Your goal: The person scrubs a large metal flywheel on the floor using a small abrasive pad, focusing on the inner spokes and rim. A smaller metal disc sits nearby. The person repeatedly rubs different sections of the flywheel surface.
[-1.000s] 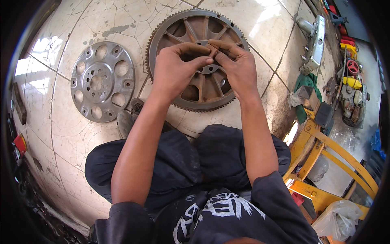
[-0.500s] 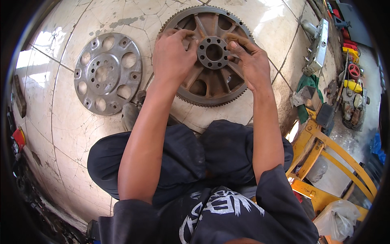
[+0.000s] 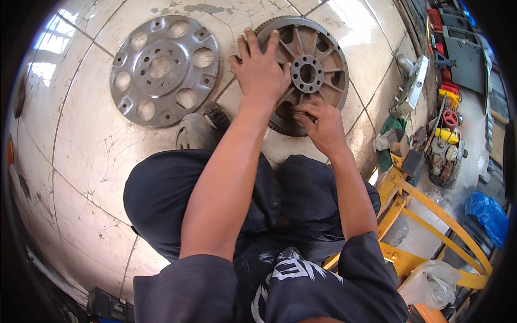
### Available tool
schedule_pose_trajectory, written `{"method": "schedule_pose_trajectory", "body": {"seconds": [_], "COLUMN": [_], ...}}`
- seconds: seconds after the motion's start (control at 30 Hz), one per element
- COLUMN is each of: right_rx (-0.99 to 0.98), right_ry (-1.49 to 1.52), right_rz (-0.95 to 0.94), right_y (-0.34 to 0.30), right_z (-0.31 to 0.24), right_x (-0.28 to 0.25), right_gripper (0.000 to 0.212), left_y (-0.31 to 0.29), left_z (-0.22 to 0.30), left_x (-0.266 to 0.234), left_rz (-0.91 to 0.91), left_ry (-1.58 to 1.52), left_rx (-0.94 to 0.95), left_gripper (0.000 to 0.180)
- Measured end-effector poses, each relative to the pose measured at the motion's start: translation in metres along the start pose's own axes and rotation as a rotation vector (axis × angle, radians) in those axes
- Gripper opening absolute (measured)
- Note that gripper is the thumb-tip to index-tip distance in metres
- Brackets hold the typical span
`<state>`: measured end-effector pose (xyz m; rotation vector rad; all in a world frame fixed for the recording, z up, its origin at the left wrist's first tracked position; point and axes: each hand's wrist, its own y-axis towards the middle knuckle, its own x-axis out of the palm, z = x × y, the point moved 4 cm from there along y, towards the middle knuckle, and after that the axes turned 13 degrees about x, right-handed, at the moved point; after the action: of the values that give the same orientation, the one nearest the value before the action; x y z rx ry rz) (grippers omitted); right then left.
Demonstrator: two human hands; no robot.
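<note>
On the floor in front of my knees lies a toothed flywheel (image 3: 327,60), brown and rusty, with spokes and a grey hub ringed by bolt holes. My left hand (image 3: 262,70) rests over its left rim, fingers spread. The near side of the wheel is where my right hand (image 3: 323,123) is, thumb and fingers pinched together by a dark opening between spokes. Whatever those fingers hold, if anything, is hidden. Left of the flywheel, a flat grey metal disc (image 3: 180,81) with large round holes lies on the tiles.
A grey shoe (image 3: 195,133) and a dark bristly thing (image 3: 216,116) are between the disc and my left forearm. To the right are a silvery metal part (image 3: 410,89), a yellow metal frame (image 3: 431,207), a clear plastic bag (image 3: 432,285) and a blue plastic sheet (image 3: 487,215).
My left hand has opened from its bent-finger pose near the hub and spread over the left rim. My right hand has dropped from the hub to the near side. The view has shifted.
</note>
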<state>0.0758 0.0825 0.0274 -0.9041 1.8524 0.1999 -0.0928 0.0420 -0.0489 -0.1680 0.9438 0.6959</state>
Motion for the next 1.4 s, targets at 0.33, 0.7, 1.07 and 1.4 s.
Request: {"method": "schedule_pose_trajectory", "body": {"seconds": [0.33, 0.7, 1.07, 1.4], "right_rx": [0.022, 0.119, 0.101, 0.237], "right_ry": [-0.321, -0.327, -0.134, 0.447], "right_rz": [-0.027, -0.059, 0.040, 0.131], "right_y": [0.008, 0.007, 0.002, 0.019], "right_z": [-0.012, -0.012, -0.001, 0.002], "right_x": [0.029, 0.031, 0.019, 0.030], "right_gripper": [0.015, 0.017, 0.018, 0.026], "left_y": [-0.003, -0.003, -0.002, 0.012], "left_z": [0.000, 0.002, 0.001, -0.013], "left_x": [-0.001, 0.000, 0.001, 0.001], "left_rz": [0.074, 0.080, 0.157, 0.179], "left_ry": [0.043, 0.060, 0.055, 0.107], "left_rx": [0.016, 0.010, 0.033, -0.013], "left_gripper": [0.074, 0.073, 0.064, 0.054]}}
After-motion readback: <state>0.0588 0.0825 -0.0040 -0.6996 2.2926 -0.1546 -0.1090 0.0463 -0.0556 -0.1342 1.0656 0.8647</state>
